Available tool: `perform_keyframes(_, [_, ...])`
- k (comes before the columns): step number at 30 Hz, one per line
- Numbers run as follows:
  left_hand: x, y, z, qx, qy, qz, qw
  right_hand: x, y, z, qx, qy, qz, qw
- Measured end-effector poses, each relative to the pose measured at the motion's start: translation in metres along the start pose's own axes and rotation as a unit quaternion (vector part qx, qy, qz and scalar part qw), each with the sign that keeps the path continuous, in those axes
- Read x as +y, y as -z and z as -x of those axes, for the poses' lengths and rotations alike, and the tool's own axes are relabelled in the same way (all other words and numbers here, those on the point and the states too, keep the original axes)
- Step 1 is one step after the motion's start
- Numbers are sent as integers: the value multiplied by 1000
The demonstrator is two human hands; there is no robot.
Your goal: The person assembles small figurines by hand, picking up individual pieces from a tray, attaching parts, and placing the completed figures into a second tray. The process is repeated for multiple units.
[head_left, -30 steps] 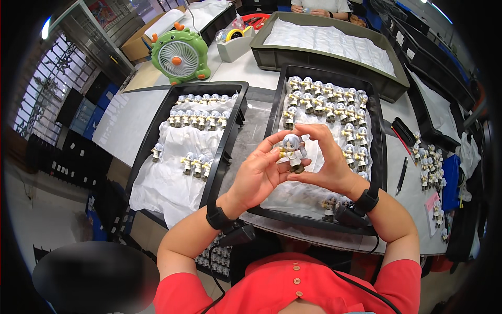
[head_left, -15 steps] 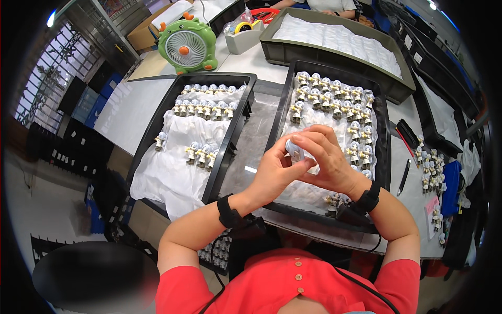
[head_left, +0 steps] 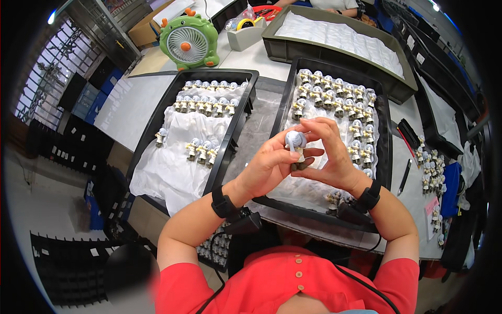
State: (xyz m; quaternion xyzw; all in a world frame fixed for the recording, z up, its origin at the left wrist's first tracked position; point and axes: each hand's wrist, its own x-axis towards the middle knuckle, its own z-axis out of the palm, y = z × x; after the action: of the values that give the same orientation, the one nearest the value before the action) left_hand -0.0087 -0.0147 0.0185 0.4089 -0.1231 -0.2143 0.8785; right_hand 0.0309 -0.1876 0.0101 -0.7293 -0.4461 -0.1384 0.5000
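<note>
A small figurine (head_left: pixel 296 142) with pale blue-grey hair stands upright between my hands, above the near part of the right tray. My left hand (head_left: pixel 269 163) pinches it from the left, thumb across its front. Curved round its right side, my right hand (head_left: pixel 333 159) touches it with its fingertips at the top and near the base. Beneath my hands, the right black tray (head_left: pixel 386 157) holds rows of similar figurines (head_left: pixel 337 94) on white tissue. The left black tray (head_left: pixel 226 152) has more figurines (head_left: pixel 204 103) in rows and a few apart on its lining.
Behind the trays stand a green animal-shaped fan (head_left: pixel 188 43), a tape dispenser (head_left: pixel 247 35) and a large olive bin (head_left: pixel 334 49). Loose figurines (head_left: pixel 433 170), a black pen (head_left: pixel 404 177) and a blue box (head_left: pixel 451 188) lie at the right. Another person's arm (head_left: pixel 334 6) shows at the far edge.
The figurine has been turned upright, and its hair and body now show more fully. My right hand has opened out round it, while my left keeps its grip.
</note>
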Motion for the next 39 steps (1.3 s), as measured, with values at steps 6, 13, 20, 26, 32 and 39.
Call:
perform_keyframes(6, [-3,6,-1,-13,7,4,1000,5,4,-1,-21,42,82,996])
perform_keyframes(13, [-2,9,-2,-12,34,26,999,6,6,-2,-38,5,67,997])
perform_keyframes(20, [-2,11,-2,-31,32,80,996,6,6,1,-39,-39,3,998])
perform_keyframes(26, [-6,14,-1,31,-33,95,994,4,5,-1,45,-9,69,997])
perform_keyframes(32, [-5,11,-1,46,-57,83,994,2,6,-1,15,47,105,993])
perform_keyframes(39, [-8,7,-1,39,-64,56,996,3,3,-3,13,94,100,990])
